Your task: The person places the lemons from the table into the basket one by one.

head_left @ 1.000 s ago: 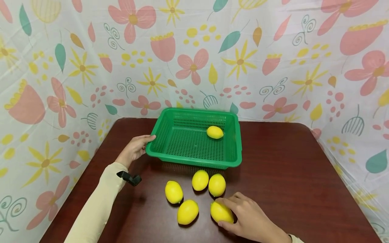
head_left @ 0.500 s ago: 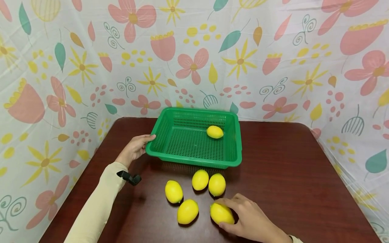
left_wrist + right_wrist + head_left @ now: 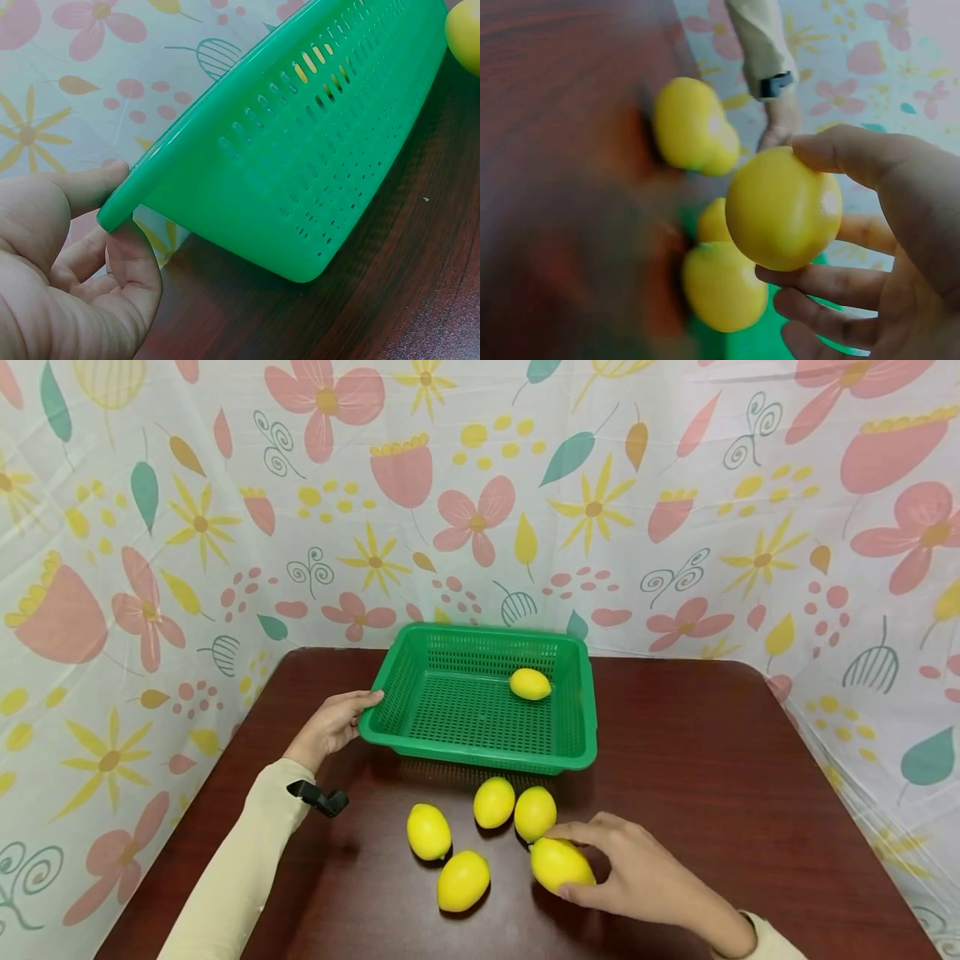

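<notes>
The right hand [image 3: 633,877] holds a fat yellow lemon [image 3: 561,865], with the thumb on one side and the fingers on the other. This lemon is bright, smooth and round in the middle, with a soft shine on its skin. It is over the near part of the brown table [image 3: 712,760]. I can't tell if its bottom touches the wood.

The left hand [image 3: 333,727] pinches the left edge of the green basket [image 3: 480,755], thumb on top and fingers bent under. The two hands are well apart. The basket is shiny, with lots of little holes in its sides and floor. One small-looking lemon [image 3: 530,684] lies on its side inside, near the back right corner.

Four more lemons sit on the table in front of the basket. The back lemon [image 3: 493,802] and its neighbor lemon [image 3: 535,815] are close together. The left lemon [image 3: 429,832] and the front lemon [image 3: 462,881] are near each other too. All are plump and yellow.
</notes>
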The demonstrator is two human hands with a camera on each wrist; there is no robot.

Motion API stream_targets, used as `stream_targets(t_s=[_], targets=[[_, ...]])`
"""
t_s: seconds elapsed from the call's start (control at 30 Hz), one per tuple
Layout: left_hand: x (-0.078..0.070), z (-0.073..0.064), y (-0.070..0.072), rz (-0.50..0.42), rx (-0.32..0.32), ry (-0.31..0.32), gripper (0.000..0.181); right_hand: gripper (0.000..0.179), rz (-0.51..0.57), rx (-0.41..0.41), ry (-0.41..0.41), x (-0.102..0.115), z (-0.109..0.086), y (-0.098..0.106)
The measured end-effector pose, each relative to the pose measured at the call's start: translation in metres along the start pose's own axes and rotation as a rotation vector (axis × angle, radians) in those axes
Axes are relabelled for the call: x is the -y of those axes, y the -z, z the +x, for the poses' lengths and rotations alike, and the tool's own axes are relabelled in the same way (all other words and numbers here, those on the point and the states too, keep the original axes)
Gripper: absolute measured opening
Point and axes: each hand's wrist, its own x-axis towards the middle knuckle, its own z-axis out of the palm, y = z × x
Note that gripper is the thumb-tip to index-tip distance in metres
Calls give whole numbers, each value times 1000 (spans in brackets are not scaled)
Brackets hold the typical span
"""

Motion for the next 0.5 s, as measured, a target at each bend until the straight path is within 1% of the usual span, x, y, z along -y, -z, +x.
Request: stream_targets(t_s=[0.13, 0.23, 0.33, 0.5], targets=[[-1, 0, 0, -5, 2, 3, 55, 44, 43, 66, 12, -1, 13, 23], [-1, -1, 1, -4, 2, 1, 56, 45, 79, 118, 18, -4, 26, 41], [-1, 0, 1, -4, 0, 0, 55, 46, 156, 174, 32, -8, 42, 57], [1, 1, 1, -4, 5, -1, 56, 48, 252, 262, 98, -15, 67, 77]])
